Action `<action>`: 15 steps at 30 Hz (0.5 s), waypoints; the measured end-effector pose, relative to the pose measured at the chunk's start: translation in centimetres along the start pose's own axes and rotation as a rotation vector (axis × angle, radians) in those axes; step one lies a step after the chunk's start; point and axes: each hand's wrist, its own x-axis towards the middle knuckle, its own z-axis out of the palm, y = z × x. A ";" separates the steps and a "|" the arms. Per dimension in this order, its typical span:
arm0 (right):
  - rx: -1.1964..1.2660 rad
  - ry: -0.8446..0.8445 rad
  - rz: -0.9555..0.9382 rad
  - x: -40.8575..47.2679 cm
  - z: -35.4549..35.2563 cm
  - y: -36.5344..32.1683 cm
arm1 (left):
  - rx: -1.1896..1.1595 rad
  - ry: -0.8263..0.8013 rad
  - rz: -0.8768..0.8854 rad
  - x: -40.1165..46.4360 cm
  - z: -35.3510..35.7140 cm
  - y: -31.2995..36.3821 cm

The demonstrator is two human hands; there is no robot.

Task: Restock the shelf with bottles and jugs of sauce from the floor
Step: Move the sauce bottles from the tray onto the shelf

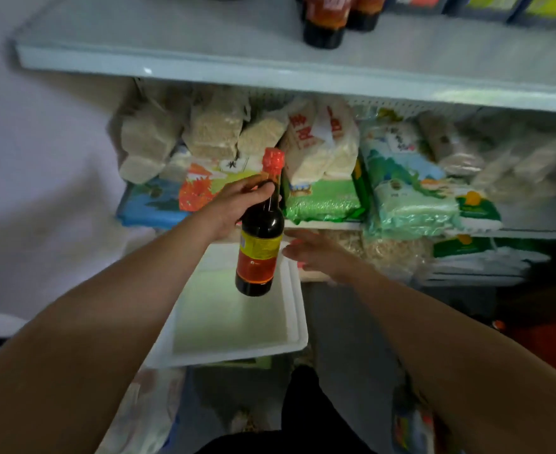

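A: Forearms fill the bottom, both reaching forward. Left hand first?

B: Fingers wrapped round the neck of a bottle, just under the red cap. Bottle hangs near upright, base tipped slightly toward the camera, in the air above a white tray. Touching nothing but the hand.

A: Why the neck?

B: My guess: it's the narrowest part, easy one-handed lift, and it keeps the base free to set down flat on a shelf.

A: Right hand?

B: Fingers spread, loose, holding nothing. Just right of the bottle's label, not touching it. Blurred, so finger detail is poor. Probably ready to steady the bottle's body or take it over.

A: Where's it going?

B: Likely the top shelf. Two matching dark bottles already stand there, upper middle, with bare shelf to their left. Grouping like with like makes sense.

A: Shelf below?

B: Bagged rice and grain, stacked and leaning, packed tight. No room for bottles that I can see.

A: Tray?

B: Low, near the floor, looks bare inside. Can't tell what it's for.

A: Stage?

B: Bottle picked up, not yet shelved. Next is a lift well up to the top shelf; a neck-only grip could let it swing.
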 end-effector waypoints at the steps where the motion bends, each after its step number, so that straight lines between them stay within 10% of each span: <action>1: 0.028 0.006 -0.039 -0.9 -0.5 -1.0 | -0.027 -0.019 0.032 -0.3 0.4 1.8; 10: 0.268 -0.145 -0.236 -8.0 -5.7 -9.9 | -0.222 -0.231 0.319 -3.7 5.7 16.7; 15: 0.348 -0.042 -0.403 -9.7 -8.5 -13.6 | -0.084 -0.081 0.449 -4.9 8.4 22.9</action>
